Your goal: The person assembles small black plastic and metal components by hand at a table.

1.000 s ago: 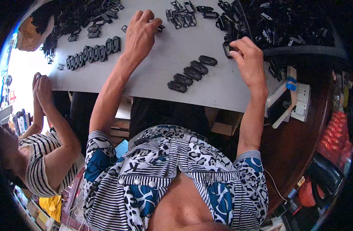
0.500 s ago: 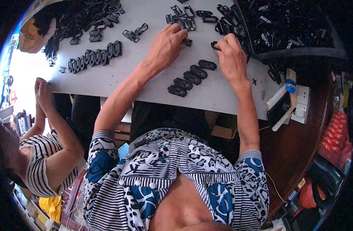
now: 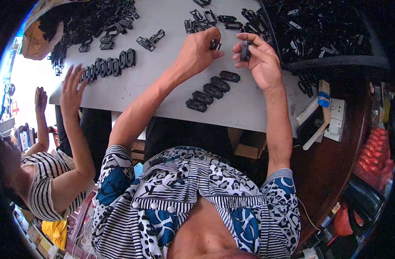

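My left hand (image 3: 201,51) is closed around a small black plastic frame (image 3: 215,45), mostly hidden by the fingers. Across a short gap, my right hand (image 3: 264,64) is turned partly palm up and pinches a black oblong plastic piece (image 3: 245,50) upright between thumb and fingers. Nearer to me on the white table (image 3: 163,97) lies a slanting line of several black oblong pieces (image 3: 213,90). Just beyond my left hand rests a loose cluster of black open frames (image 3: 199,21).
A large heap of black parts (image 3: 92,21) covers the far left, with a neat row of pieces (image 3: 109,65) before it. At the far right stands a dark bin (image 3: 335,62) of parts. A co-worker's hand (image 3: 71,88) reaches over the table's left edge. A wooden-handled tool (image 3: 320,129) lies beside a white socket strip (image 3: 337,114).
My right hand has lifted and turned its palm upward, showing the black piece. My left hand has moved slightly right, still gripping its frame. The co-worker's hand has risen toward the row.
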`<state>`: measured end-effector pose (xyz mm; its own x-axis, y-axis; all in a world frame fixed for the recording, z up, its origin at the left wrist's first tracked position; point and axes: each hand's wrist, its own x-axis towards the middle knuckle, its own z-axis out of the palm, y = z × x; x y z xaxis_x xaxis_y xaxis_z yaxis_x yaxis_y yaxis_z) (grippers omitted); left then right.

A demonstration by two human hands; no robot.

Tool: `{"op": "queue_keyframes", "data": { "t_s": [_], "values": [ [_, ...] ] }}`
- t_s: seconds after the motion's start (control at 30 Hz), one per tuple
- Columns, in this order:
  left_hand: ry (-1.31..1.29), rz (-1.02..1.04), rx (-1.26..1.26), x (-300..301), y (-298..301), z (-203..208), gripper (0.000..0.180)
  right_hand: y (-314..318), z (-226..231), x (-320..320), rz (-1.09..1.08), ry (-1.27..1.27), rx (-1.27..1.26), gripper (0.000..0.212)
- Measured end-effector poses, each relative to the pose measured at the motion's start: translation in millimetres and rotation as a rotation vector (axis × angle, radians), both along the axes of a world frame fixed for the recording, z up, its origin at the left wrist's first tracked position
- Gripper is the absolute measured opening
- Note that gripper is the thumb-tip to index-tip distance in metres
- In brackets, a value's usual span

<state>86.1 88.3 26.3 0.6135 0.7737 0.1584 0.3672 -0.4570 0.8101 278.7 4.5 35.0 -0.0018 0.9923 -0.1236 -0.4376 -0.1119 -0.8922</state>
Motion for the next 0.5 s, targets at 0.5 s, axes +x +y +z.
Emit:
{"op": "queue_keyframes", "data": {
  "t_s": [0.5],
  "values": [
    [-0.345, -0.122, -0.498, 2, 2, -29, 0.025, 0, -21, -3, -0.236, -0.998, 0.144, 0.031]
  ]
}}
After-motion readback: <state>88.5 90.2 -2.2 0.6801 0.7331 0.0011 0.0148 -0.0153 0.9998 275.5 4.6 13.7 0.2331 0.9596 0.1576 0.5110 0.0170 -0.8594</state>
